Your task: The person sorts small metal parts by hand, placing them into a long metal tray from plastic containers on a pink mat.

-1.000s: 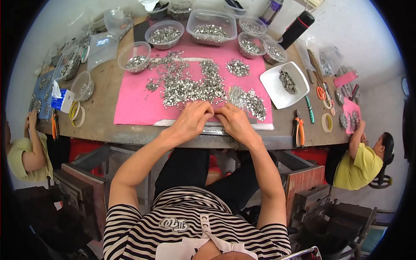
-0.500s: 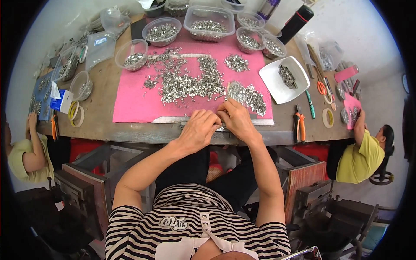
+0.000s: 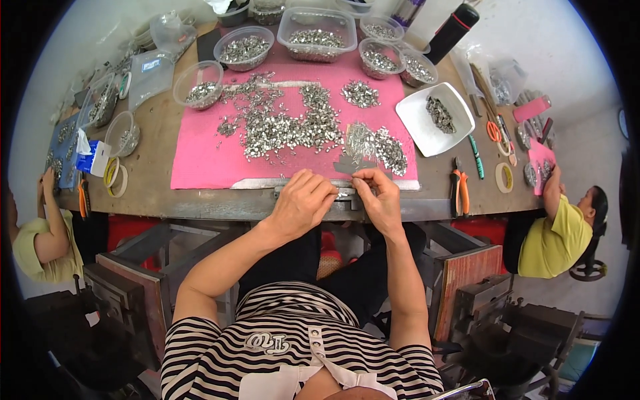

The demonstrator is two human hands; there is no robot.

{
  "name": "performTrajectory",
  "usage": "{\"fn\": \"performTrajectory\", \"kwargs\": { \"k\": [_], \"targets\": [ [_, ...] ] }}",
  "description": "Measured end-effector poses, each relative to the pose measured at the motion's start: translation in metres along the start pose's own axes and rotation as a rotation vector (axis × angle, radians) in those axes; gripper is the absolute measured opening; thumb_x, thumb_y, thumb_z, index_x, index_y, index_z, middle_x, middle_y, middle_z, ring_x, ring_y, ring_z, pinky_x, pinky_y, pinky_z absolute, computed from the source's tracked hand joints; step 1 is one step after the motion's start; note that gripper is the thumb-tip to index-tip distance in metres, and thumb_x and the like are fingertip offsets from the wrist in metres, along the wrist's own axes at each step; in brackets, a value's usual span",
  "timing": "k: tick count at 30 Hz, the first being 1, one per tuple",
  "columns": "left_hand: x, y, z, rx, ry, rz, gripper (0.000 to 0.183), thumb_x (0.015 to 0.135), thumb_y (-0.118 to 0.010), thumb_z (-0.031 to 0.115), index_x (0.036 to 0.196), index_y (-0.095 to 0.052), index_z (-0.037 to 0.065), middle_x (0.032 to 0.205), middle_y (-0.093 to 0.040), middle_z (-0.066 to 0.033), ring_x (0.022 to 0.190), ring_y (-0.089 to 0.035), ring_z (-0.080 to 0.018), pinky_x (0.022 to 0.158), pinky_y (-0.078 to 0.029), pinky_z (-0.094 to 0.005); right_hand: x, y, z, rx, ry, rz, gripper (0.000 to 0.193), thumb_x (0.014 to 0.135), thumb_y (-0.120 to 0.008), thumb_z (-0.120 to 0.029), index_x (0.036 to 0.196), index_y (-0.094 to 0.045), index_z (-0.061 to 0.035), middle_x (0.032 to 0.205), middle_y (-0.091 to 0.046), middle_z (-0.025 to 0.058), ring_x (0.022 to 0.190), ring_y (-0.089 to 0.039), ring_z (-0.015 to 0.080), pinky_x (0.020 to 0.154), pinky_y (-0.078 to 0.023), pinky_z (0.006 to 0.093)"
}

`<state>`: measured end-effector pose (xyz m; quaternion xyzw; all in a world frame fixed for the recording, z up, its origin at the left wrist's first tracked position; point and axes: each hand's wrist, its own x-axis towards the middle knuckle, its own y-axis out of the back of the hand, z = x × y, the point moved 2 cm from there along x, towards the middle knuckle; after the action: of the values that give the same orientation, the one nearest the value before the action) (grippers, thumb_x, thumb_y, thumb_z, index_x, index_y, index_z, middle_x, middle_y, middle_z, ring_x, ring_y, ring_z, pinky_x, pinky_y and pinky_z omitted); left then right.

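At the table's front edge, my left hand (image 3: pixel 305 204) is closed, fingers bent together beside a small metal fixture (image 3: pixel 345 194). A tiny shiny piece seems to show by its fingertips; what they grip is too small to name. Opposite it, my right hand (image 3: pixel 381 201) has thumb and forefinger brought together in a pinch just above the fixture's right end. Whatever lies in that pinch cannot be made out. Just beyond the right fingertips are thin metal pins (image 3: pixel 360 143) and a heap of small silvery metal pieces (image 3: pixel 389 151). A larger spread of such pieces (image 3: pixel 287 133) covers the pink mat (image 3: pixel 200 157).
Clear plastic tubs (image 3: pixel 318 52) of metal pieces line the back. A white square dish (image 3: pixel 417 113) stands right, near orange-handled pliers (image 3: pixel 459 190), a green pen-like tool (image 3: pixel 477 158) and a tape roll (image 3: pixel 504 179). Co-workers in yellow (image 3: pixel 559 240) sit at both sides.
My hands have drawn apart, the right one shifting to the right, which uncovers the metal fixture between them. The view has shifted slightly.
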<state>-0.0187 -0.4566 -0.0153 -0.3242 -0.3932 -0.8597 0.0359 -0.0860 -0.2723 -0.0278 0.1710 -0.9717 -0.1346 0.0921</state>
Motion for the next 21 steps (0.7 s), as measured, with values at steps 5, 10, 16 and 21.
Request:
{"fn": "performTrajectory", "kwargs": {
  "k": [5, 10, 16, 21],
  "targets": [
    [0.001, -0.002, 0.005, 0.03, 0.098, 0.026, 0.015, 0.083, -0.074, 0.013, 0.089, -0.062, 0.005, 0.085, -0.06, -0.0091, 0.084, -0.058, -0.029, 0.085, -0.045, -0.043, -0.009, -0.005, 0.006, 0.088, 0.09, 0.07, 0.009, 0.092, -0.067, 0.0, 0.101, -0.067, 0.0028, 0.097, -0.066, 0.0076, 0.084, -0.064, 0.0135, 0.076, -0.053, 0.0283],
    [-0.005, -0.004, 0.01, 0.078, 0.155, 0.037, 0.027, 0.084, -0.074, 0.016, 0.106, -0.063, 0.005, 0.095, -0.063, -0.0092, 0.093, -0.059, -0.0292, 0.095, -0.041, -0.0472, -0.015, -0.011, -0.012, 0.021, 0.145, 0.071, 0.009, 0.09, -0.069, 0.001, 0.099, -0.067, 0.0016, 0.098, -0.066, 0.0089, 0.088, -0.064, 0.018, 0.078, -0.052, 0.0303],
    [-0.023, 0.003, 0.009, 0.09, 0.198, 0.017, 0.049, 0.085, -0.076, 0.013, 0.13, -0.058, 0.004, 0.112, -0.065, -0.0114, 0.103, -0.06, -0.0314, 0.101, -0.039, -0.0506, -0.017, -0.021, -0.018, -0.184, 0.306, 0.037, 0.012, 0.085, -0.071, 0.003, 0.096, -0.068, 0.0009, 0.098, -0.066, 0.0108, 0.09, -0.063, 0.0235, 0.081, -0.05, 0.033],
    [-0.025, 0.001, 0.008, 0.056, 0.212, 0.038, 0.051, 0.084, -0.074, 0.007, 0.132, -0.057, 0.004, 0.113, -0.065, -0.0121, 0.103, -0.059, -0.032, 0.097, -0.041, -0.047, -0.017, -0.028, -0.022, -0.264, 0.359, 0.045, 0.011, 0.083, -0.072, 0.002, 0.093, -0.069, -0.0009, 0.096, -0.066, 0.0107, 0.089, -0.062, 0.0276, 0.083, -0.047, 0.0374]
  ]
}}
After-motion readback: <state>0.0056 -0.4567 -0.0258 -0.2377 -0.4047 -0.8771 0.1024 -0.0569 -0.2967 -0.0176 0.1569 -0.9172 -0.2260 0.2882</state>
